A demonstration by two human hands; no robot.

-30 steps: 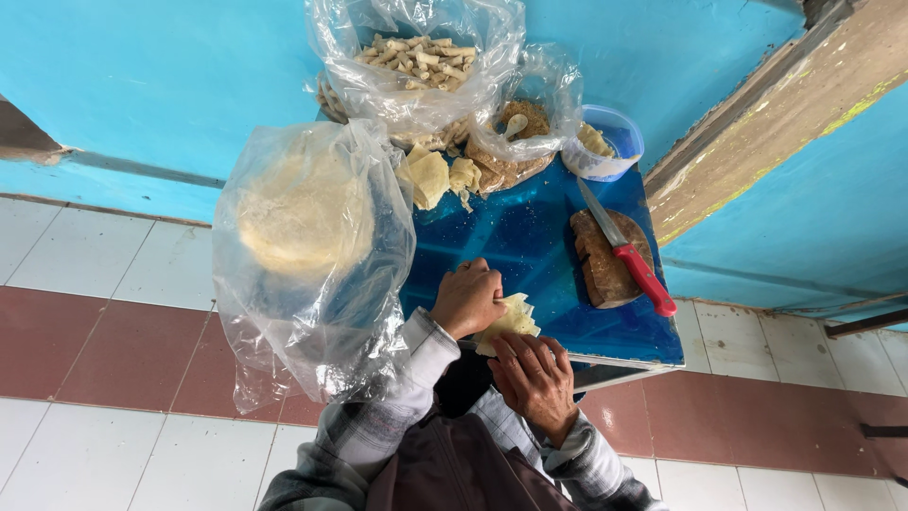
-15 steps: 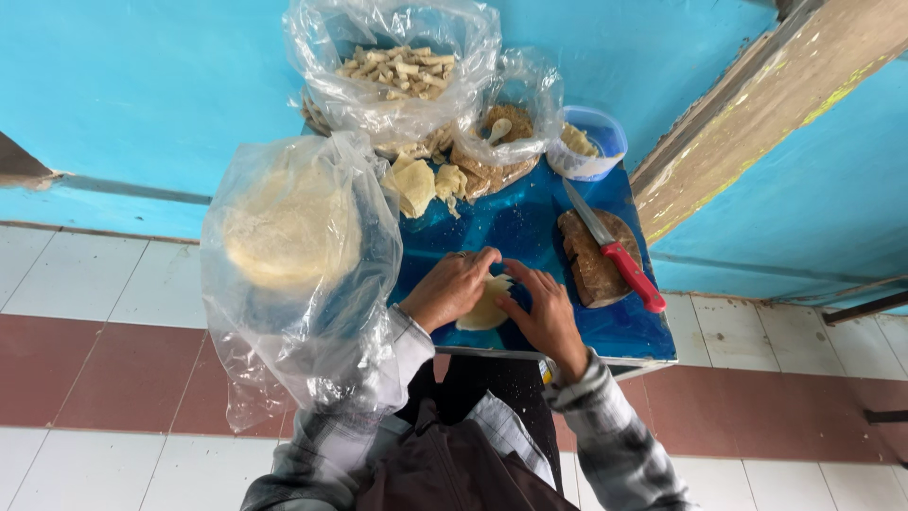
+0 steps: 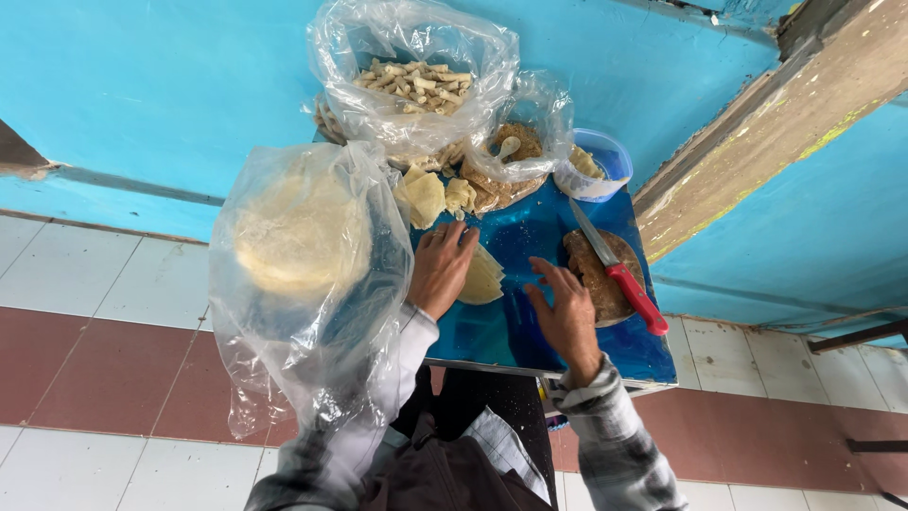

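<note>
On the small blue counter, I see my left hand pressing flat, fingers together, on a pale, thin, folded dough sheet. At three o'clock from it my right hand hovers, fingers spread apart, holding nothing. Further toward three lies a red-handled knife across a round brown slab. At nine o'clock sits a clear plastic bag of round pale wrappers.

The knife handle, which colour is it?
Red; the knife handle shows best in the head view.
</note>
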